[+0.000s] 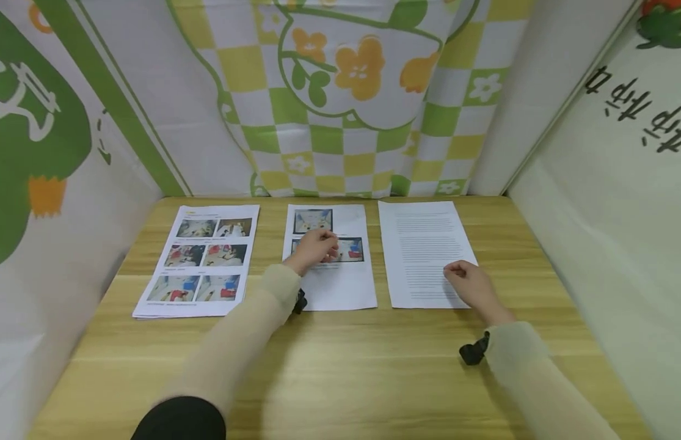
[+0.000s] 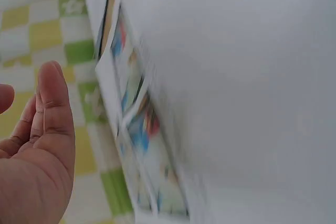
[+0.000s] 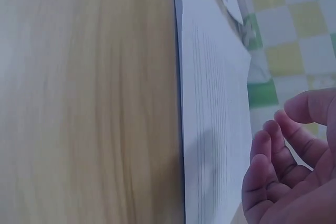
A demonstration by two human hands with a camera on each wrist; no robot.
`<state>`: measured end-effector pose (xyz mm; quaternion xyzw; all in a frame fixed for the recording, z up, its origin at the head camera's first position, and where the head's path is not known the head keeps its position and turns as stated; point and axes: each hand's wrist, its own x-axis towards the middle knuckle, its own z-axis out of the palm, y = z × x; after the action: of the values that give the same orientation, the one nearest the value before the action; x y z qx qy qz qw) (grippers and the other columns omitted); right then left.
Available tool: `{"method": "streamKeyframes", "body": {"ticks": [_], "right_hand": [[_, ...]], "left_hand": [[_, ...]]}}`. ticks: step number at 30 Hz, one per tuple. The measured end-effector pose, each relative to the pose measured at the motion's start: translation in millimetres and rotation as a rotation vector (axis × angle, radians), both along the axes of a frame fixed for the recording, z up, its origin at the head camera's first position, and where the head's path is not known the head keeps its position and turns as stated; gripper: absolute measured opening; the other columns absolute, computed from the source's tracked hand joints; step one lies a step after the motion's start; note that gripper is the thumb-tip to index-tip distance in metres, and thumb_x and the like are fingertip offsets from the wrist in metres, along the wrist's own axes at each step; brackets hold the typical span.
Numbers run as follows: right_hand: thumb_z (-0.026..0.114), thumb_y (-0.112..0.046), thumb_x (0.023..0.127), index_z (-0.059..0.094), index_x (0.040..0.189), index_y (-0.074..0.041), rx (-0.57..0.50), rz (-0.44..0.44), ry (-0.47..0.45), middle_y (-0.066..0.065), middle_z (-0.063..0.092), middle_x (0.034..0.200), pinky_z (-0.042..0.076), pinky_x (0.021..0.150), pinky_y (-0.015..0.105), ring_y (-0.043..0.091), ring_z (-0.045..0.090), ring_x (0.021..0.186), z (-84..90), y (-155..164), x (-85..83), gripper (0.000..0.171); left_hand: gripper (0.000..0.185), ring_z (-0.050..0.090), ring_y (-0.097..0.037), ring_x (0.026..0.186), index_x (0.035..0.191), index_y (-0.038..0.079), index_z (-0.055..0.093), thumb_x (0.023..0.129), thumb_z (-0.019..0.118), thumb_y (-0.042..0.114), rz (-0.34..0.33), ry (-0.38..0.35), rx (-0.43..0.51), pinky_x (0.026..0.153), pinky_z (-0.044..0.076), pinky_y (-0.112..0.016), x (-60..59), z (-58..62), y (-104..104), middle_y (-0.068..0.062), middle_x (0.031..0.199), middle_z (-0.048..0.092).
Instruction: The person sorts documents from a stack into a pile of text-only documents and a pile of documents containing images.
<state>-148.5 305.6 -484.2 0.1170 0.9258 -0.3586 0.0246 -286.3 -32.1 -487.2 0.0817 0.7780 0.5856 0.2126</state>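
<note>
In the head view my left hand (image 1: 314, 249) is over the upper half of the middle printed sheet (image 1: 340, 287), overlapping its photos. The left wrist view shows that hand (image 2: 44, 145) with its fingers loosely bent and nothing between thumb and fingers. My right hand (image 1: 473, 286) hovers at the lower right corner of a sheet of printed text lines (image 1: 422, 244). Seen from the right wrist, the hand (image 3: 294, 177) has relaxed, half-bent fingers and an empty palm, beside the text sheet (image 3: 210, 129).
On the left of the wooden table (image 1: 340, 373) lies a stack of sheets with photos in rows (image 1: 200, 269). A checked green and yellow cloth (image 1: 351, 140) hangs behind the table's back edge. White printed walls (image 1: 598, 201) stand on both sides.
</note>
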Motion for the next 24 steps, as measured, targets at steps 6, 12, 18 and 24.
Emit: {"method": "streamKeyframes", "body": {"ticks": [6, 12, 18, 24], "right_hand": [[0.056, -0.022, 0.105, 0.066, 0.119, 0.005, -0.051, 0.063, -0.008, 0.021, 0.067, 0.111, 0.047, 0.079, 0.038, 0.033, 0.06, 0.101, -2.5, -34, -12.1, 0.032], [0.057, -0.021, 0.105, 0.065, 0.12, 0.003, -0.149, 0.095, -0.022, 0.017, 0.066, 0.11, 0.047, 0.076, 0.035, 0.029, 0.058, 0.099, -3.5, -65, -20.7, 0.029], [0.057, -0.016, 0.106, 0.064, 0.121, 0.006, -0.293, 0.094, -0.043, 0.018, 0.067, 0.107, 0.053, 0.075, 0.033, 0.028, 0.062, 0.094, -5.9, -98, -28.2, 0.027], [0.054, -0.008, 0.107, 0.061, 0.12, 0.01, -0.473, 0.145, -0.049, 0.025, 0.064, 0.114, 0.058, 0.088, 0.04, 0.031, 0.064, 0.103, 0.8, -143, -39.4, 0.024]], "left_hand": [[0.037, 0.065, -0.028, 0.099, 0.134, -0.012, 0.053, 0.11, 0.048, 0.016, 0.095, 0.067, 0.011, 0.088, 0.059, -0.041, -4.3, 24.6, -68, -0.029, 0.123, 0.06], [0.041, 0.062, -0.039, 0.112, 0.139, -0.012, 0.049, 0.111, 0.046, 0.018, 0.166, 0.064, -0.014, 0.091, 0.058, -0.042, 0.1, 30.4, -126, -0.033, 0.131, 0.056], [0.045, 0.06, -0.04, 0.115, 0.142, -0.013, 0.045, 0.112, 0.044, 0.02, 0.178, 0.063, -0.094, 0.091, 0.057, -0.041, 2.9, 27.5, -168, -0.033, 0.132, 0.054], [0.047, 0.06, -0.042, 0.117, 0.143, -0.016, 0.042, 0.112, 0.042, 0.02, 0.235, 0.054, -0.129, 0.084, 0.058, -0.027, 2.5, 28.1, -203, -0.034, 0.132, 0.054]]}}
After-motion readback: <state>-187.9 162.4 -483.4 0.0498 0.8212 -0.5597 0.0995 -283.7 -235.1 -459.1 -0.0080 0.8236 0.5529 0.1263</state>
